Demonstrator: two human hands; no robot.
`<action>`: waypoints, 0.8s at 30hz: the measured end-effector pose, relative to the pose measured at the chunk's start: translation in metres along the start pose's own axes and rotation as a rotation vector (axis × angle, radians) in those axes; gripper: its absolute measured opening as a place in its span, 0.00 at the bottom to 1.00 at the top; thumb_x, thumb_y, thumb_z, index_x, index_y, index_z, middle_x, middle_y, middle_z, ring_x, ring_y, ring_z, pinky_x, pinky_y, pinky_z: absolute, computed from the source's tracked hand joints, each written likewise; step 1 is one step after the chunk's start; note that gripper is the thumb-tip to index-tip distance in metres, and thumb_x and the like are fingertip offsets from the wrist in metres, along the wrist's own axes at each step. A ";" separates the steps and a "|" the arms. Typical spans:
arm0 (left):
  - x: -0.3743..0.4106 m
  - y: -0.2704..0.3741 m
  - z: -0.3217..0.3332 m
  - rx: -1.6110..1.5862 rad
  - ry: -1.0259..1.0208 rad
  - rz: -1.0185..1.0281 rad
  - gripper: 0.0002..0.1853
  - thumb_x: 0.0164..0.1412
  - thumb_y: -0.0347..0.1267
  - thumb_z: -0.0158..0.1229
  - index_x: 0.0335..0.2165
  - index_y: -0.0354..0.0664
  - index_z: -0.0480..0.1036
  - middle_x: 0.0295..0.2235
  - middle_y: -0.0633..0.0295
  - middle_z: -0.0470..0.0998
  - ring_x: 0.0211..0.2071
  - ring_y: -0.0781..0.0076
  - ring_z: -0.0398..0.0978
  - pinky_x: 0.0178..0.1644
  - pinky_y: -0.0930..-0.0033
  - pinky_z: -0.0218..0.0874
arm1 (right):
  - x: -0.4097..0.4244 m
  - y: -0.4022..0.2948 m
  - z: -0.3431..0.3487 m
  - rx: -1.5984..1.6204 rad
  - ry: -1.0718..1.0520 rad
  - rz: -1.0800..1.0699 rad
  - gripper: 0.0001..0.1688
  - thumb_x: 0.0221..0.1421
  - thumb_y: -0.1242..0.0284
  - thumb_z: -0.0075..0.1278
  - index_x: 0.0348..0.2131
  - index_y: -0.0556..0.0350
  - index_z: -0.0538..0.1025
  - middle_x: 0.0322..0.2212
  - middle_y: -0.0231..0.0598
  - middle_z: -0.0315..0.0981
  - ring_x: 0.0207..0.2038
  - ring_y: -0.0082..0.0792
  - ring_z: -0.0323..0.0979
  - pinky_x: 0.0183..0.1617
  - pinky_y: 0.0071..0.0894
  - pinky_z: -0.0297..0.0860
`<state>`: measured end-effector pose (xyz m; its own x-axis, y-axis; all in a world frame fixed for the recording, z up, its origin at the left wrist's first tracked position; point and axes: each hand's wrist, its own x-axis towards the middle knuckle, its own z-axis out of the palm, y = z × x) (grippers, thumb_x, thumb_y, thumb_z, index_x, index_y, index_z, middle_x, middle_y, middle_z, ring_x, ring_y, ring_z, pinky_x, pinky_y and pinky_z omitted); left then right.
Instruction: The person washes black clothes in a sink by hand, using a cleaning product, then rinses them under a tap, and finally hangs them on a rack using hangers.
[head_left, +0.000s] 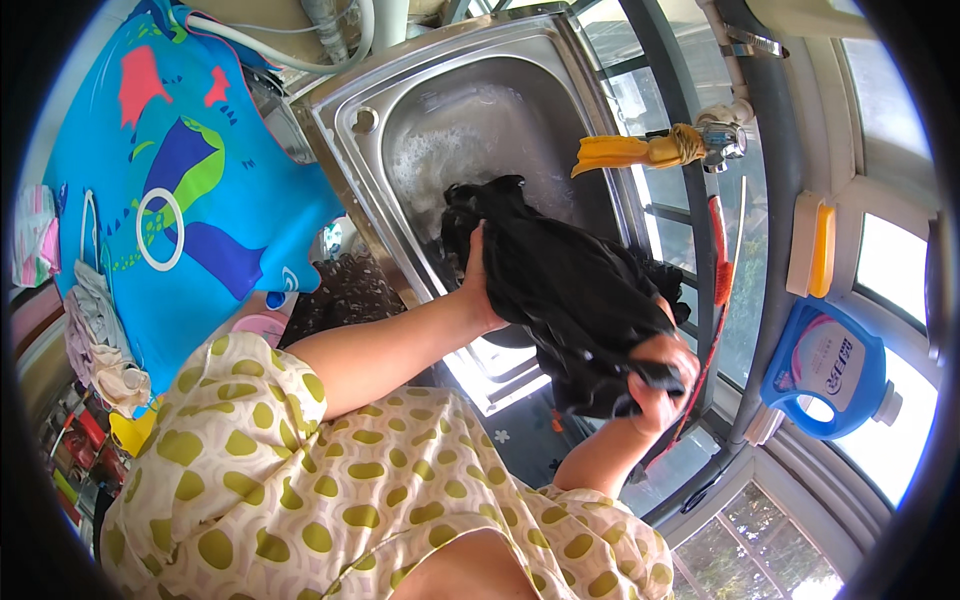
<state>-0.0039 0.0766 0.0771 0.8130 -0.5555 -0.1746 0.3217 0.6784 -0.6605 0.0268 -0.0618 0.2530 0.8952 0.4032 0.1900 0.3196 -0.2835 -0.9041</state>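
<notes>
A bunched black cloth garment (570, 289) looks wet and stretches across the near part of a stainless steel sink (487, 105). My left hand (484, 277) is at the garment's left side, its palm and thumb against it, the other fingers hidden behind the cloth. My right hand (664, 375) grips the garment's right end, with a fold of it between thumb and fingers. Over the sink's right rim, a yellow cloth strip (630, 152) is tied to a chrome faucet (721, 142). Some wet sheen and foam show on the basin floor.
A blue patterned towel (225, 202) hangs at the left, with a white ring in front. On the right are a blue detergent jug (825, 367), a yellow-and-beige brush or sponge (814, 244) and a red-handled brush (721, 255) by the window. A pink basin (259, 326) stands lower left.
</notes>
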 end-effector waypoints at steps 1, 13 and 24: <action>0.001 -0.003 0.003 -0.087 -0.152 -0.081 0.46 0.48 0.69 0.36 0.50 0.44 0.66 0.52 0.53 0.66 0.54 0.52 0.61 0.60 0.50 0.47 | 0.000 -0.008 -0.003 -0.011 0.003 -0.051 0.13 0.21 0.67 0.51 0.13 0.58 0.71 0.12 0.38 0.61 0.19 0.38 0.60 0.32 0.36 0.55; 0.031 -0.004 0.083 0.397 0.400 0.217 0.34 0.52 0.59 0.40 0.40 0.40 0.72 0.40 0.55 0.74 0.43 0.57 0.70 0.55 0.58 0.56 | -0.016 -0.015 -0.040 -0.355 -0.117 0.001 0.15 0.27 0.63 0.54 0.13 0.57 0.72 0.15 0.38 0.68 0.26 0.37 0.68 0.56 0.53 0.55; 0.046 0.092 -0.024 0.551 0.687 0.195 0.40 0.58 0.60 0.31 0.52 0.39 0.63 0.51 0.53 0.68 0.53 0.59 0.64 0.59 0.57 0.51 | -0.074 0.131 0.025 -0.649 -0.682 -0.002 0.15 0.28 0.71 0.57 0.25 0.53 0.78 0.26 0.39 0.67 0.34 0.40 0.63 0.37 0.39 0.61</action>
<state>0.0514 0.1013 -0.0093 0.4652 -0.4513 -0.7615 0.5389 0.8269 -0.1609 -0.0057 -0.1068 0.1111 0.5846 0.7688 -0.2594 0.6158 -0.6286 -0.4751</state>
